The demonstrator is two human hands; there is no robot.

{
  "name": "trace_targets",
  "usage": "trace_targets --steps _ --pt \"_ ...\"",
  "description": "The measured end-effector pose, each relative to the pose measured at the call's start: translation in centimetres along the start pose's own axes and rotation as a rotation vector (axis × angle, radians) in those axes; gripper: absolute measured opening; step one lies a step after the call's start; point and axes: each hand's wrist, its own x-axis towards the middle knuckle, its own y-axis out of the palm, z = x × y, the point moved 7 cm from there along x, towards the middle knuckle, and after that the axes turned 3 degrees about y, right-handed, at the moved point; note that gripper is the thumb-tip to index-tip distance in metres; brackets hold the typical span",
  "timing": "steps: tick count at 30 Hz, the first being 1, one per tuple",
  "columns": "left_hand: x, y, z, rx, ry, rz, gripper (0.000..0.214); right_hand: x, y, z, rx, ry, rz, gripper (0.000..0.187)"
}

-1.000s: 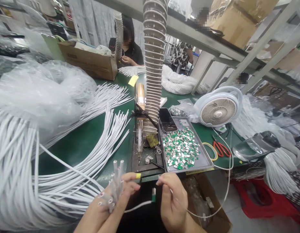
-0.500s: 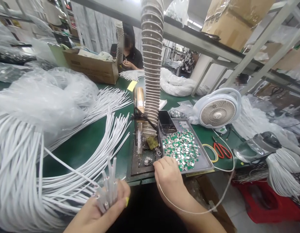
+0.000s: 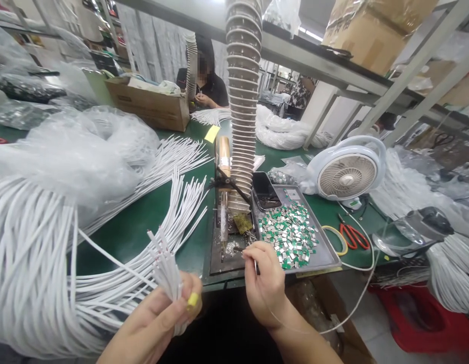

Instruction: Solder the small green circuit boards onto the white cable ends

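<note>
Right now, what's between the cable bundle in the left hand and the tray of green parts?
In the head view: a strip of green table, the dark base with its upright tool, and the right hand by its near right corner.

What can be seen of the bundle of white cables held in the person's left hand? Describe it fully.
The bundle of white cables is made of slim, round strands that look plastic-coated, with reddish bits at some tips. The left hand grips it, thumb and fingers around it. The upper ends fan out, pointing up and tilting left in the picture; more white shows below the fingers. Its exact count is unclear.
</note>
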Motion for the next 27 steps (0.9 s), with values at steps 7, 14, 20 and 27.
trace_targets --steps 7,14,20,27 --pt "2.1 -0.9 1.1 -0.111 0.003 -0.286 0.024 0.4 -1.0 0.6 0.013 -0.013 -0.102 0.025" --pt "2.7 -1.4 1.1 -0.211 0.005 -0.294 0.021 0.2 -1.0 1.6 0.023 -0.082 -0.11 0.028" --pt "2.9 -1.3 1.2 -0.211 0.005 -0.29 0.022 -1.3 -0.9 1.9 0.032 -0.177 -0.083 0.03" --pt "2.9 -1.1 1.3 -0.215 -0.01 -0.269 0.023 -2.7 -0.6 1.8 0.082 -0.272 -0.043 0.035"
